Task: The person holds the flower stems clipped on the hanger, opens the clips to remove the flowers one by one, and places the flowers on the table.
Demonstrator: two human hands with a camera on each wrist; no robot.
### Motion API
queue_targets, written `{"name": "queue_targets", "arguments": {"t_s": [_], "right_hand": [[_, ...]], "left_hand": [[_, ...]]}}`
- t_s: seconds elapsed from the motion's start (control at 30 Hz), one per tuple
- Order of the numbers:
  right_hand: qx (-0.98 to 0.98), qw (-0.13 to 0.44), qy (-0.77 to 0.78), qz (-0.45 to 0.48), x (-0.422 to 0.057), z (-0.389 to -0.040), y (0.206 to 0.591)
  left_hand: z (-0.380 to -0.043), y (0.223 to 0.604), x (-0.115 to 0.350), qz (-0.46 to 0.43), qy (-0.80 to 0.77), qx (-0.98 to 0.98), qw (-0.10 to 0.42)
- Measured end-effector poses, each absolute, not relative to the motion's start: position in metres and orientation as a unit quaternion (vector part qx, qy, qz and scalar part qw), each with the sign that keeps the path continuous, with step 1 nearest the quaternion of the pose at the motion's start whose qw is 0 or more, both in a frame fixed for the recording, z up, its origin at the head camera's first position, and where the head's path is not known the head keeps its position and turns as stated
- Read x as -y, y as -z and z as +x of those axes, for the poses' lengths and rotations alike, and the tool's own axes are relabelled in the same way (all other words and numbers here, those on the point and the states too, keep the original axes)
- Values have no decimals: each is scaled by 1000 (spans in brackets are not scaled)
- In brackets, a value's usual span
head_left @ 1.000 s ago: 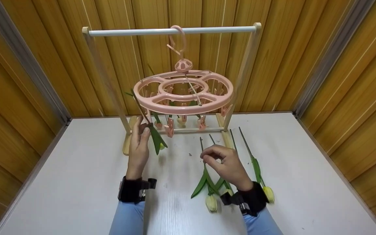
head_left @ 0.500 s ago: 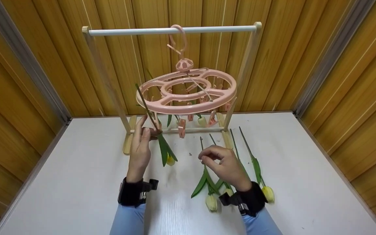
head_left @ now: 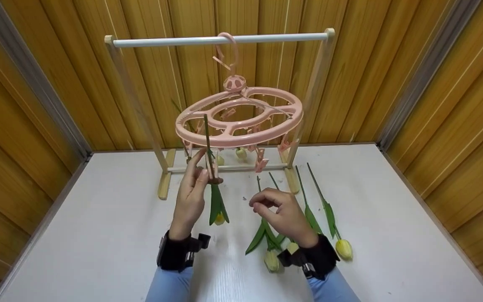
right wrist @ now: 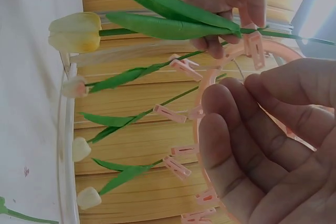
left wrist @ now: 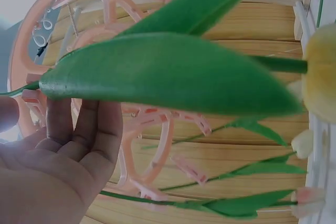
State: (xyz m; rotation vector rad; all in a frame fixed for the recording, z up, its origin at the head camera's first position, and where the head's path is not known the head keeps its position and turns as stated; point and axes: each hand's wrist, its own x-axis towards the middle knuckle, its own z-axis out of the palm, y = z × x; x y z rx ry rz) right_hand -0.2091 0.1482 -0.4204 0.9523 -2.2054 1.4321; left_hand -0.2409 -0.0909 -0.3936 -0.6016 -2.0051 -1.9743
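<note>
Shifted rightward, the left hand [head_left: 190, 199] holds a smooth, pointed-leaved tulip [head_left: 216, 203]

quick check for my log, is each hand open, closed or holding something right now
Left hand: holding a flower, close to a pink clip.
Right hand: open, loosely curled, holding nothing.

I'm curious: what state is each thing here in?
pink hanger: hooked over rod, ring tilted
near tulip: upside down, apparently clipped
back tulips: hanging upside down from clips
loose tulips: lying on table
left hand: holding near tulip
right hand: loosely curled, holding nothing visible
</note>
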Motion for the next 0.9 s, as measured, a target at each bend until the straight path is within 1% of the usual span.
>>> {"name": "queue_targets", "arguments": {"t_s": [0.23,0.37,0.53,0.73,0.9], "right_hand": [[779,177,-510,321,-137,-209,420],[779,166,-518,311,-129,-208,421],[778,156,-525,307,-122,-206,421],[778,164,-529,298,-120,-204,420],[777,162,-538,284,-120,-204,419]], "left_hand": [[-234,391,79,-239,687,674,126],[-231,390,70,-253,690,666,130],[-227,389,60,-247,697,662,125],[-225,390,52,-252,691,662,142],[-222,389,50,-263,692,657,145]]}}
